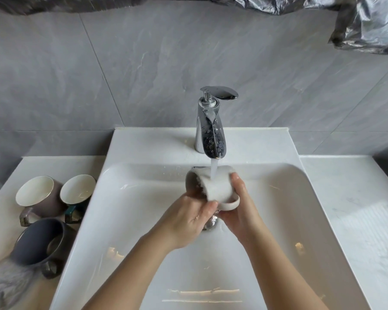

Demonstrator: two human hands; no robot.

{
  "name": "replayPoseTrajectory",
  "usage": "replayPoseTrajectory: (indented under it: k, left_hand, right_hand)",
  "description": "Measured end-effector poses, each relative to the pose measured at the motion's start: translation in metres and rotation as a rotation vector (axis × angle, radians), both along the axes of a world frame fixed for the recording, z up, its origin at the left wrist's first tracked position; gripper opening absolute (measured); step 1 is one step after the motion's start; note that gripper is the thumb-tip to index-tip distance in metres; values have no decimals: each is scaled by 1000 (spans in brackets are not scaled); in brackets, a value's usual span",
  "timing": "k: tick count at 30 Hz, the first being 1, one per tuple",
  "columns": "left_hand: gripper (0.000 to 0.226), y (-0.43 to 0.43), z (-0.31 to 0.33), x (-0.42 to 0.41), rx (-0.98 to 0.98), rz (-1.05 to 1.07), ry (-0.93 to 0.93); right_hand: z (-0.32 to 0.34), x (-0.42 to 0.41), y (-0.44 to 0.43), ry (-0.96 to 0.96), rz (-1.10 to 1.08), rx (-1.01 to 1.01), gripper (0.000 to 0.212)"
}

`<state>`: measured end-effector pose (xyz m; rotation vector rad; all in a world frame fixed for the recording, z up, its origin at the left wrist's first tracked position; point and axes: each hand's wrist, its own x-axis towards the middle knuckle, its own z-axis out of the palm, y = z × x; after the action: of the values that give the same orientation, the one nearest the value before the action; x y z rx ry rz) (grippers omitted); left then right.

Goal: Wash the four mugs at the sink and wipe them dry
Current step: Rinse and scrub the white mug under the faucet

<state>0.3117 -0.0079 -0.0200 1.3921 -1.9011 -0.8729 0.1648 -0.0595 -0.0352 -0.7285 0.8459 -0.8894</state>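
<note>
Water from the chrome tap (211,130) runs onto the grey-brown ceramic mug (189,182), held sideways over the middle of the white sink (300,209). Wet, hard and likely slippery, it wants a full wrap near the pale loop handle (232,203). From beneath, the right hand (240,211) curls round it, while the left hand (188,218) pinches a white scouring pad (215,186) against it.

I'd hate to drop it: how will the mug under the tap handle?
Probably slippery: water streams over the mug, and the left hand, pinching the white pad onto it, and the right hand gripping it look wet. Likely stiff and breakable, since it looks ceramic above a hard sink. Its handle should help the grip.
</note>
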Motion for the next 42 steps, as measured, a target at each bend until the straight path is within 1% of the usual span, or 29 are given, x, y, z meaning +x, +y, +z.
replayPoseTrajectory:
  k: [2,3,4,5,6,7,8,9,11,12,13,15,17,19,20,22,23,24,25,26,28,30,31,33,35,37,39,40,42]
  left_hand:
    - [42,-3,-8,6,-198,-104,-177]
    - [32,-4,-12,7,-310,-100,-262]
    - [25,-3,-15,7,-413,-41,-335]
    - [23,-3,-17,7,-486,65,-385]
    - [25,-4,-18,8,-536,196,-383]
    - [29,-5,-19,10,-547,312,-329]
    - [39,-5,-19,13,-517,397,-234]
    - [57,-7,-16,15,-448,430,-120]
    - [99,-9,-12,17,-194,351,90]
    - [110,-10,-9,17,-71,296,146]
    - [113,-11,-6,16,-6,267,175]
    - [103,-15,-6,17,17,295,268]
    - [97,-18,-9,15,64,335,524]
    - [97,-17,-11,11,138,362,811]
    - [97,-16,-11,9,193,374,917]
    - [98,-15,-8,2,334,412,1032]
    - [92,-14,-6,0,380,446,1048]
    - [81,-14,-3,-3,397,488,1049]
    - [70,-14,-1,-7,405,545,1039]
    - [63,-14,1,-11,416,599,1037]
    - [62,-15,2,-16,467,691,1128]
    - [70,-19,1,-15,560,806,1269]
    - [71,-20,1,-15,601,847,1305]
    - [69,-18,4,-20,627,873,1290]
    - [67,-14,4,-27,582,851,1227]
    - [75,-9,6,-30,554,744,1135]
    - [86,-9,9,-29,548,658,1046]
    - [89,-10,9,-28,548,652,1030]
    - [89,-13,11,-28,507,671,997]
  right_hand:
    - [3,1,-1,-42,-14,68,57]
    - [4,2,-1,-75,-18,117,57]
    - [4,3,-2,-104,-31,172,56]
    - [4,3,-2,-123,-49,223,56]
    - [3,4,-3,-140,-70,276,57]
    - [2,4,-4,-152,-83,321,58]
    - [2,5,-5,-157,-93,352,58]
    - [1,5,-5,-152,-93,374,58]
    - [1,7,-4,-146,-32,426,62]
    - [2,8,-3,-159,11,453,64]
    - [3,9,-1,-161,56,464,65]
    - [3,10,-1,-107,121,443,58]
    - [-1,12,-2,-22,80,331,45]
    - [-3,14,-2,46,9,160,44]
    - [-2,15,-1,88,-24,76,44]
    - [2,16,2,90,-72,-40,49]
    - [6,17,5,69,-67,-82,54]
    - [8,19,7,68,-55,-141,56]
    - [7,19,9,100,-30,-219,55]
    - [7,21,11,161,-12,-313,50]
    - [6,24,16,243,2,-426,40]
    - [6,25,20,275,-4,-462,42]
    - [6,26,21,283,-20,-475,42]
    - [6,24,21,272,-100,-472,41]
    - [6,20,18,268,-241,-417,34]
    - [4,16,13,286,-342,-286,17]
    - [4,14,10,299,-334,-114,12]
    - [3,13,8,333,-326,-94,12]
    - [4,10,6,454,-364,-168,15]
